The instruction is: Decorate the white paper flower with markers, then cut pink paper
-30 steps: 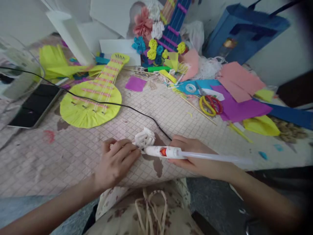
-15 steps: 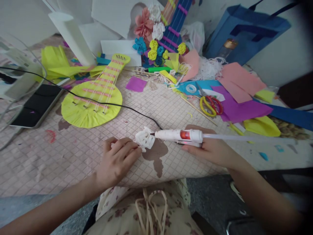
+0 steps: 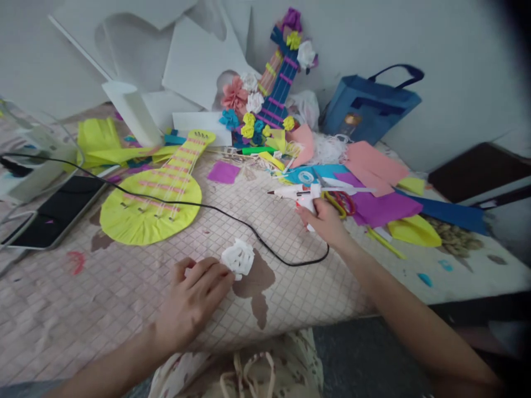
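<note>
A crumpled white paper flower (image 3: 239,257) stands on the checked tablecloth, its left edge pinched by the fingertips of my left hand (image 3: 194,298). My right hand (image 3: 328,222) grips the handle of a white hot glue gun (image 3: 289,191), raised over the table with its dark nozzle pointing left. A long glue stick sticks out of the gun's back end. The black cord (image 3: 249,225) loops across the cloth from the gun toward the left. My right fingers are wrapped around the handle, partly hidden behind it.
A yellow paper-covered toy lute (image 3: 151,218) and a phone (image 3: 58,213) lie to the left. Red-and-yellow scissors (image 3: 346,203) rest beyond my right hand, among purple paper (image 3: 381,207) and scraps. A flower-decorated blue instrument (image 3: 277,99) and a blue bag (image 3: 369,108) stand behind.
My right hand has lifted the glue gun away from the white paper flower, up and to the right. My left hand stays at the flower. The view has tilted upward.
</note>
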{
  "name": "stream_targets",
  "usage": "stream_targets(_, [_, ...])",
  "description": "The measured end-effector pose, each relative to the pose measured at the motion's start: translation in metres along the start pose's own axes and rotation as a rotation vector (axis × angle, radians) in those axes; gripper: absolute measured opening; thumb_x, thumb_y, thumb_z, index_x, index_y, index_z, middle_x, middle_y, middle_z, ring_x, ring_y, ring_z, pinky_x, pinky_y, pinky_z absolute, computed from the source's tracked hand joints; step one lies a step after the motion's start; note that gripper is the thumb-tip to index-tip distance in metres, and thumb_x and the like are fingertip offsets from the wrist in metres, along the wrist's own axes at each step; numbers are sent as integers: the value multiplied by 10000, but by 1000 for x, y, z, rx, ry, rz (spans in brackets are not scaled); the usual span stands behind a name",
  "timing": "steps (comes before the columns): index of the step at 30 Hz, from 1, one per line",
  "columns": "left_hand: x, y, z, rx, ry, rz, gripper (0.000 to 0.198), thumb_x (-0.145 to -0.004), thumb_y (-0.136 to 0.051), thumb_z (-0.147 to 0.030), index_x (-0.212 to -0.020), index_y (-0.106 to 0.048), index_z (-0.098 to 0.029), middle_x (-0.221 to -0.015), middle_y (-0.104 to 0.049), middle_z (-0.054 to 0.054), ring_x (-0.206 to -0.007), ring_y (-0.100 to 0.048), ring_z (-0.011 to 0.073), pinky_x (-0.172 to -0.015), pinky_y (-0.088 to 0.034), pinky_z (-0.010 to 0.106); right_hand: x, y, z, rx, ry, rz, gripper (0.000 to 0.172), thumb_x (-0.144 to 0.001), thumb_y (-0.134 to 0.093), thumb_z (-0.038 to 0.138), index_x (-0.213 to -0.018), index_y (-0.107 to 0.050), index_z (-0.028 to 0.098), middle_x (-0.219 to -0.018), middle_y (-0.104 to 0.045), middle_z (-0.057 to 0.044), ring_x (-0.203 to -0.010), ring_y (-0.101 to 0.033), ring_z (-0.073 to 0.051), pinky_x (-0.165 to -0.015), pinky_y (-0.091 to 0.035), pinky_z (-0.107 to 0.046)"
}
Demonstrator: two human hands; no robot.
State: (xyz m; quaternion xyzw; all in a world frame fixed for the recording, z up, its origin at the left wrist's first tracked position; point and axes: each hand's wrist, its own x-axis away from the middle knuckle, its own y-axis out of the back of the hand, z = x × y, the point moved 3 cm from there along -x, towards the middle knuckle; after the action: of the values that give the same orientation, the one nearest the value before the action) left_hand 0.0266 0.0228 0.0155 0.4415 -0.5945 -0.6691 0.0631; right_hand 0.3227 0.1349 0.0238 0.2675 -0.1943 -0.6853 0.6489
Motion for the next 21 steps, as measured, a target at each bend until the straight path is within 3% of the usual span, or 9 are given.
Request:
stream_targets(3, [0, -3, 1, 20, 21, -8, 303, -993, -349, -216, -1014, -651, -195, -1001, -710, 52, -978, -569, 249, -838, -301, 447, -20, -6, -10, 102, 92, -75, 285, -832, -523, 440, -911, -602, 178, -631, -603, -16, -510, -552, -177, -494, -456, -306])
stream_targets(6, [-2, -3, 0, 32, 42, -18, 294, -991, -360, -230, -995, -653, -197, -976, -714, 45, -959, -572, 244, -835, -301, 436, -39, -14, -11, 156, 161, -151, 283, -810, -540, 412, -920, -618, 163, -798, -669, -92, -725, -613, -253, -663, -484, -378])
stream_targets(10, [-6, -1, -2, 33, 51, -20, 228, -970, -421, -200, -975, -649, -199, -951, -715, 35, -940, -582, 237, -836, -303, 428, -64, -30, -7, 203, 248, -187, 306, -825, -521, 357, -1041, -587, 150, -996, -673, -153, -922, -599, -302, -838, -449, -437])
stream_targets(14, [-10, 0, -3, 28, 51, -10, 164, -936, -491, -161, -971, -645, -204, -937, -715, 26, -933, -587, 236, -829, -305, 426, -77, -41, -9, 238, 302, -142, 261, -822, -532, 317, -1023, -582, 158, -993, -662, -152, -944, -582, -294, -850, -445, -421])
stream_targets(21, [-12, -4, -3, 31, 88, 7, 126, -897, -560, -142, -946, -637, -229, -907, -710, 12, -931, -587, 233, -853, -306, 440, -81, -38, -15, 272, 331, -100, 182, -847, -507, 297, -949, -579, 166, -938, -650, -123, -893, -577, -268, -829, -444, -404])
